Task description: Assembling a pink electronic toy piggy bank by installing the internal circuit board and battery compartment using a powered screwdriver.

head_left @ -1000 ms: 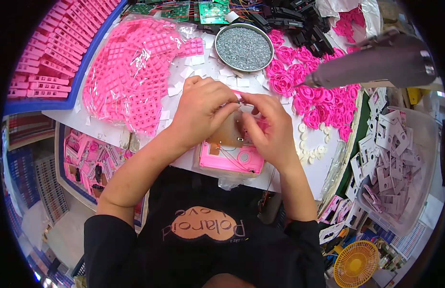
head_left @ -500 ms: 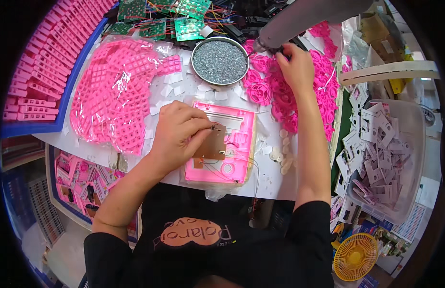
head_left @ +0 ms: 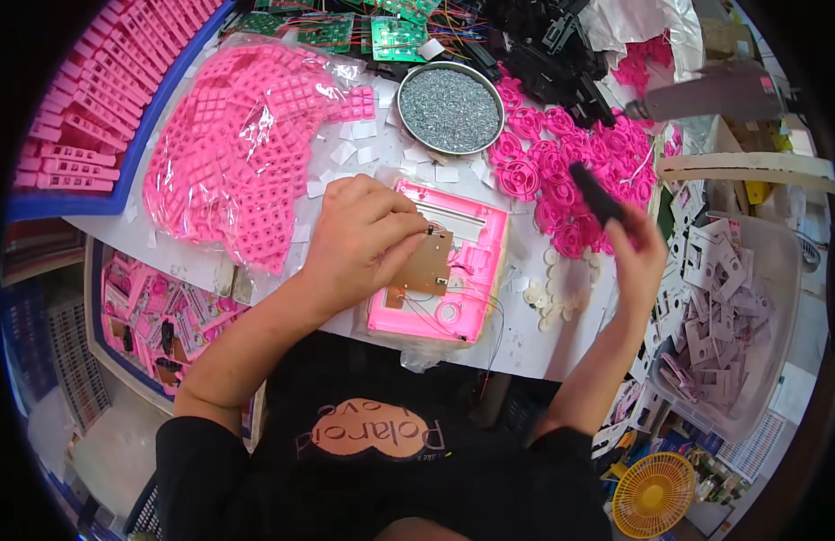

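My left hand [head_left: 368,236] pinches the upper edge of a brown circuit board [head_left: 424,266]. The board lies tilted over a pink plastic housing [head_left: 480,299], and thin wires [head_left: 476,298] run from it across the housing's open inside. To the right of the housing, my right hand [head_left: 641,251] is closed on the lower end of a long black part [head_left: 594,191]. This part is blurred by motion, so its exact kind does not show. It is held above the edge of a heap of pink rings [head_left: 552,185].
A round dish of small screws [head_left: 451,108] stands behind the housing. A grey electric screwdriver [head_left: 710,96] hangs at the right. A bag of pink keypads [head_left: 232,153] lies left; black mechanisms [head_left: 552,54] and green circuit boards [head_left: 397,39] lie behind. Cream discs [head_left: 552,293] are scattered near the right edge.
My right hand has come back toward me from the far side with a long black part. The screwdriver has swung right. My left hand stays at the circuit board, and the view has shifted.
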`<move>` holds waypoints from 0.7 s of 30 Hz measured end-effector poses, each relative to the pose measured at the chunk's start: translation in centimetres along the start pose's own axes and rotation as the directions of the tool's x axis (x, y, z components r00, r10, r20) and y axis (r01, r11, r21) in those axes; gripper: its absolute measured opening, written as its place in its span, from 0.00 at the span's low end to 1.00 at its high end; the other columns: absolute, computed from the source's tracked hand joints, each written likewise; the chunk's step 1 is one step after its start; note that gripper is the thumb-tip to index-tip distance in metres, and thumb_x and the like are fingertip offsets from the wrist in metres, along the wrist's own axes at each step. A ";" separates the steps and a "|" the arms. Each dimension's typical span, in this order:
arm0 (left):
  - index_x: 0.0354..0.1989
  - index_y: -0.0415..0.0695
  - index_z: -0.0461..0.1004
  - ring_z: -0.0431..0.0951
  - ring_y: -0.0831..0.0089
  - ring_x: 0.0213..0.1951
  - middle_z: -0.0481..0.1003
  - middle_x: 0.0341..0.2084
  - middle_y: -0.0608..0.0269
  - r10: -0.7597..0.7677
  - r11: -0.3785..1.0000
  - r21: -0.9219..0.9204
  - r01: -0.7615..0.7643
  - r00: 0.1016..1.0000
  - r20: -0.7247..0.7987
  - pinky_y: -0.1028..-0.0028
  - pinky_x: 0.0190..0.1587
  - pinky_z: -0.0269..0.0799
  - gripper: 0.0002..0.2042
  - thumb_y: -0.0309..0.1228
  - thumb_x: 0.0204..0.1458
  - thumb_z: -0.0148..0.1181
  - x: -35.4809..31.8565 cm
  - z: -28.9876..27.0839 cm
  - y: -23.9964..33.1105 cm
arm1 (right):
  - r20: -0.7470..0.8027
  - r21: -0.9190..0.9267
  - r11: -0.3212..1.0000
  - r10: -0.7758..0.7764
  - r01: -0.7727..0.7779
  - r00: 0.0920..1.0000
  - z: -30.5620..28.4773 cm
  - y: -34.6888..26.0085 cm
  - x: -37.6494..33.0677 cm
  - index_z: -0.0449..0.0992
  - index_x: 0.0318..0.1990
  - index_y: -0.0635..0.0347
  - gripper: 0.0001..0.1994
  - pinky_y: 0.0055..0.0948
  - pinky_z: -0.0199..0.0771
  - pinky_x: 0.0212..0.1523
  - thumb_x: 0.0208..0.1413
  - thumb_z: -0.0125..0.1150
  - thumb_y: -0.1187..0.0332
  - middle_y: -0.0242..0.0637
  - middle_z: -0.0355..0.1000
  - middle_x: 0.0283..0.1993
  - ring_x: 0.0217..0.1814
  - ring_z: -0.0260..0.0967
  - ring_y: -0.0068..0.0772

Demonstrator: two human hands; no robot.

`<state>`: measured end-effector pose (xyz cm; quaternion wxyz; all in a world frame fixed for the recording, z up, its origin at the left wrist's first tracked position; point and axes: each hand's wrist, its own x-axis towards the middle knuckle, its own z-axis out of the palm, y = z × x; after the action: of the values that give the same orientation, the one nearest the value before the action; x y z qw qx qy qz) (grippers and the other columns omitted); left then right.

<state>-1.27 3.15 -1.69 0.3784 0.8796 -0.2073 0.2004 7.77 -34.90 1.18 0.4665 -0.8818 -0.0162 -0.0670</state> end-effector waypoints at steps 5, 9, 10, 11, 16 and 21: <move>0.36 0.48 0.81 0.75 0.66 0.41 0.77 0.34 0.68 0.028 0.999 -0.037 -0.027 0.999 0.046 0.63 0.47 0.63 0.08 0.27 0.46 0.70 0.4 0.0 -0.3 | 0.368 0.218 0.972 -0.003 -0.083 0.930 4.6 -6.0 -8.9 0.77 0.55 0.66 0.22 0.25 0.81 0.44 0.50 0.69 0.79 0.39 0.77 0.51 0.49 0.75 0.26; 0.37 0.47 0.80 0.74 0.65 0.40 0.78 0.34 0.67 0.064 0.997 -0.057 -0.056 0.987 0.150 0.63 0.47 0.63 0.08 0.27 0.48 0.69 1.4 -1.2 -0.5 | 0.483 0.190 0.977 -0.179 0.097 0.857 8.2 -7.1 -8.2 0.77 0.56 0.63 0.23 0.27 0.81 0.46 0.49 0.67 0.79 0.39 0.78 0.51 0.50 0.75 0.28; 0.37 0.47 0.80 0.75 0.65 0.40 0.77 0.34 0.67 0.083 0.996 -0.053 -0.075 0.980 0.182 0.63 0.47 0.63 0.08 0.27 0.48 0.69 1.7 -1.4 -0.5 | 0.493 0.184 0.980 -0.163 0.080 0.854 8.5 -7.6 -8.0 0.77 0.56 0.64 0.22 0.27 0.81 0.46 0.49 0.67 0.79 0.38 0.78 0.50 0.49 0.75 0.27; 0.37 0.47 0.80 0.75 0.65 0.40 0.77 0.33 0.67 0.101 0.995 -0.049 -0.093 0.972 0.213 0.63 0.46 0.63 0.08 0.27 0.48 0.69 1.9 -1.5 -0.5 | 0.506 0.158 0.984 -0.155 0.086 0.848 8.6 -8.1 -7.7 0.78 0.55 0.64 0.22 0.27 0.81 0.46 0.50 0.67 0.79 0.38 0.78 0.50 0.49 0.75 0.27; 0.36 0.47 0.80 0.76 0.63 0.39 0.76 0.32 0.65 0.064 0.997 -0.043 -0.057 0.977 0.205 0.64 0.45 0.65 0.06 0.28 0.49 0.68 2.3 -1.8 -1.4 | 0.575 0.176 0.984 -0.068 -0.042 0.815 8.8 -8.8 -6.9 0.78 0.55 0.63 0.22 0.28 0.81 0.45 0.49 0.67 0.79 0.40 0.77 0.50 0.48 0.75 0.29; 0.36 0.46 0.79 0.76 0.62 0.40 0.76 0.32 0.64 0.020 0.993 -0.118 0.014 0.959 0.284 0.63 0.44 0.67 0.06 0.28 0.51 0.66 2.2 -2.1 -1.5 | 0.460 0.061 0.887 -0.432 0.457 0.776 9.3 -8.2 -7.0 0.77 0.54 0.60 0.24 0.35 0.77 0.44 0.44 0.69 0.79 0.42 0.74 0.49 0.47 0.73 0.44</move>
<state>0.91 5.19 -0.18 0.3958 0.8750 -0.2723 0.0596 1.01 -22.36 1.75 0.3962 -0.8552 -0.3322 0.0358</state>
